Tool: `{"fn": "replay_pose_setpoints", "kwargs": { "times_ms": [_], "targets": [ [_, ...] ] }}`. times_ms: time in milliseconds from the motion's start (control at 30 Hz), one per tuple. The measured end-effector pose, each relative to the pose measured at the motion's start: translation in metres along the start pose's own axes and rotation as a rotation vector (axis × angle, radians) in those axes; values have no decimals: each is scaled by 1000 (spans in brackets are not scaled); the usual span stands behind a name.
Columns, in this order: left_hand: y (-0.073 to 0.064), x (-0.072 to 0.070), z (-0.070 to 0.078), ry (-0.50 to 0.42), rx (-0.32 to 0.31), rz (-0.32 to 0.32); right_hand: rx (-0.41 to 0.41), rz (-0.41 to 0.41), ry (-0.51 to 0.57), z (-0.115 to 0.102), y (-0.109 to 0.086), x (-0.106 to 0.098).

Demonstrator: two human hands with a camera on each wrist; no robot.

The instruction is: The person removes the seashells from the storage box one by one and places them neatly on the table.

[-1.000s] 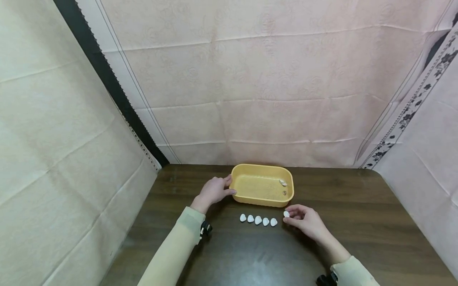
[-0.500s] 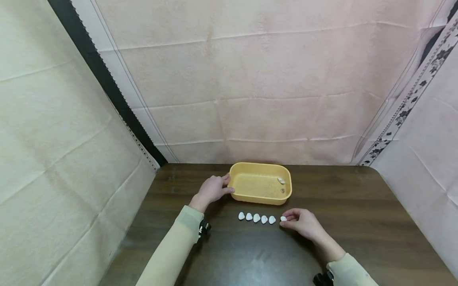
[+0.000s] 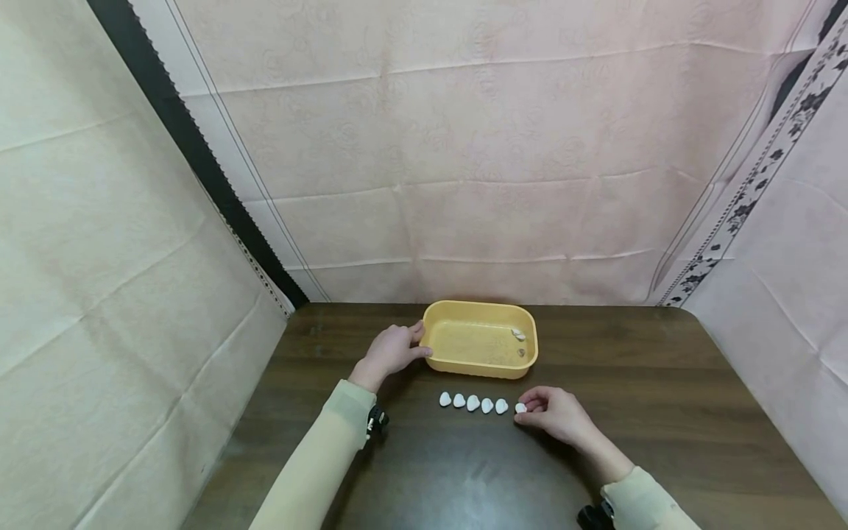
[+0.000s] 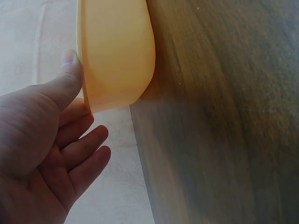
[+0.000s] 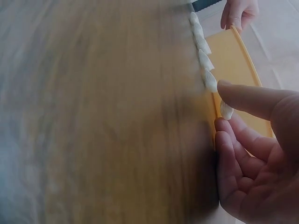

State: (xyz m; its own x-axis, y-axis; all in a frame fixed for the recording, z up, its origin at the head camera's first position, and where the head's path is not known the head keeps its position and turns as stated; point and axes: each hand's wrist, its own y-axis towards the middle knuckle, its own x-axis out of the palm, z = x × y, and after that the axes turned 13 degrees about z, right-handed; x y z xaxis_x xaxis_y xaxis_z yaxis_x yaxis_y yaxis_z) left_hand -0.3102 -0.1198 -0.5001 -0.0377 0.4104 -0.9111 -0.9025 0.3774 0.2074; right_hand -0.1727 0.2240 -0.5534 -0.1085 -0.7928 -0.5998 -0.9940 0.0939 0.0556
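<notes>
My left hand (image 3: 389, 350) grips the left end of a yellow plastic basin (image 4: 117, 51), thumb on one side of the rim and forefinger on the other. Its remaining fingers lie loosely curled in the left wrist view. Just in front of the basin, my right hand (image 3: 555, 414) pinches a small white seashell (image 5: 226, 110) between thumb and fingertips, low over the table. That shell is at the right end of a row of several white seashells (image 3: 473, 403), with a small gap to its neighbour. Inside the basin, at its right end, lie a few small shells (image 3: 519, 334).
The dark wood table (image 3: 397, 471) carries the basin near its back edge. Pale cloth (image 3: 490, 169) hangs behind the table and on both sides. A dark strip (image 3: 199, 154) runs down the back left corner.
My right hand has moved slightly left and toward me with the shell, bringing it closer to the row's right end. The left hand keeps its grip on the basin.
</notes>
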Motion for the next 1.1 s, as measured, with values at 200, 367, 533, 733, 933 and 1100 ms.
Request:
{"fn": "replay_pose_setpoints", "kwargs": {
  "times_ms": [200,367,533,733,933,1100],
  "targets": [
    [0,1,0,-3,-6,-1,19,14,-34,-1,1,3],
    [0,1,0,4,-9,-2,14,24,-80,-1,3,5],
    [1,1,-1,5,-10,-3,7,30,-95,-3,5,7],
    [1,2,-2,-5,3,1,-13,31,-113,-6,5,8],
    [0,1,-2,-7,13,7,-27,35,-138,-6,5,8],
    [0,1,-2,-6,3,-5,-22,31,-145,-6,5,9]
  ]
}}
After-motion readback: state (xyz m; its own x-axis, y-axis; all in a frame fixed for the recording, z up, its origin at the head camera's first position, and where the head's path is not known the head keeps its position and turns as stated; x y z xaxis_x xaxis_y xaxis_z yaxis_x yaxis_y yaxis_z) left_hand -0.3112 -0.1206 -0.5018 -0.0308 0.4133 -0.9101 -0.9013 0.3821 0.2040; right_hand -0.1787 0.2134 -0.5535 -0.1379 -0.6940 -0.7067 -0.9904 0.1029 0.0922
